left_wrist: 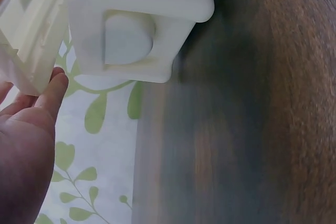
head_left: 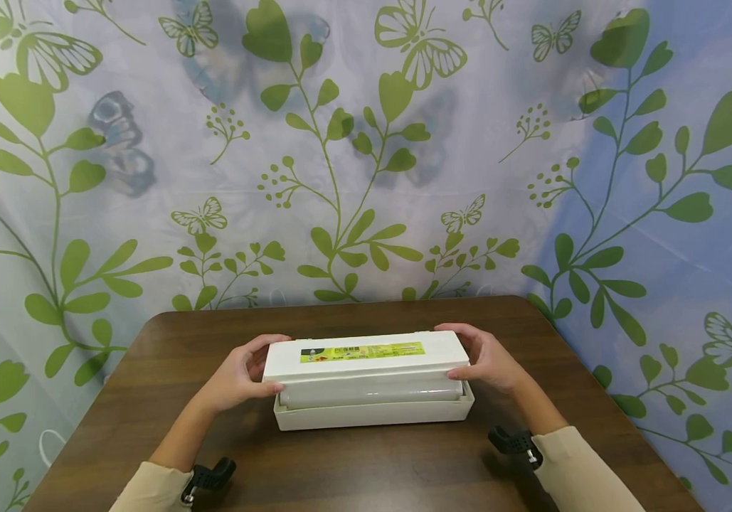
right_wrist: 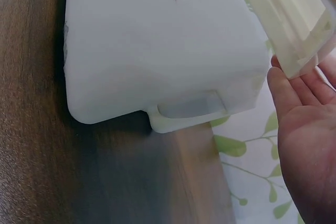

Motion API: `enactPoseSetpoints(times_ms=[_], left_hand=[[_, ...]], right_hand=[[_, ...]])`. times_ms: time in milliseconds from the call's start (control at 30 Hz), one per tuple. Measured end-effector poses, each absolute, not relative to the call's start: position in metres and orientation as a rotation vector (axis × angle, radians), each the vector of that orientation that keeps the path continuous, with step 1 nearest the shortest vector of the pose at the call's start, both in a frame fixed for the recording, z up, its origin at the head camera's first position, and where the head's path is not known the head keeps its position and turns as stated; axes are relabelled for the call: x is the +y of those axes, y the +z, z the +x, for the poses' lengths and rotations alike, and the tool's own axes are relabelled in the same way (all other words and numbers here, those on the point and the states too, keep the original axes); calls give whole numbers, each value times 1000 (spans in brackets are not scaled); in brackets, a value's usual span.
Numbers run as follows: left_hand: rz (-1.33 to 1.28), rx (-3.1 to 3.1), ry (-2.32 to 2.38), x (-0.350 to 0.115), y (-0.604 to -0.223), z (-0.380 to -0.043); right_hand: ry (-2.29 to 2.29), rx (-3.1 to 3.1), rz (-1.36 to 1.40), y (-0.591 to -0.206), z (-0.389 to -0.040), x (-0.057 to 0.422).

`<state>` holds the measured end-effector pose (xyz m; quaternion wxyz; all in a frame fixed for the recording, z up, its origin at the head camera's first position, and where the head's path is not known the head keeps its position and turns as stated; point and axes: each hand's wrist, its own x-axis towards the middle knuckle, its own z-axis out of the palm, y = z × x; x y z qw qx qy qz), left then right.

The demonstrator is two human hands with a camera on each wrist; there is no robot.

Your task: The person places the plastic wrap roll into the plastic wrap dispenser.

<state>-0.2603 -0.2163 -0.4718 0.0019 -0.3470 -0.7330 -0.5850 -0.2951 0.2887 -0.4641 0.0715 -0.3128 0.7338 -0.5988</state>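
A white cling film dispenser stands on the table, its base holding a clear, shiny film roll. Above the roll, the white lid is raised off the base, with a green and yellow label on top. My left hand grips the lid's left end, thumb at the front and fingers behind. At the right end my right hand holds it the same way. Both wrist views show the lid's edge between thumb and fingers, apart from the base.
The brown wooden table has rounded far corners. Behind it hangs a pale curtain printed with green leaves and butterflies. A black wrist mount sits on the left arm, another black mount on the right.
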Motion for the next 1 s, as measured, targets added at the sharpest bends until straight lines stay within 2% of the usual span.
enactPoseSetpoints(times_ms=[233,600,1000], left_hand=[[-1023,-2340,-1897,-214,-472,-261],[-1098,-2408,-1940,-213,-477,-264],[-966,-2467,-1742,-210,-486,-267]], right_hand=[[-1846,2201,-937,-469,-295,291],[-1869,2201,-927,-476,-296,298],[-1852,2203,-898,-488,-291,302]])
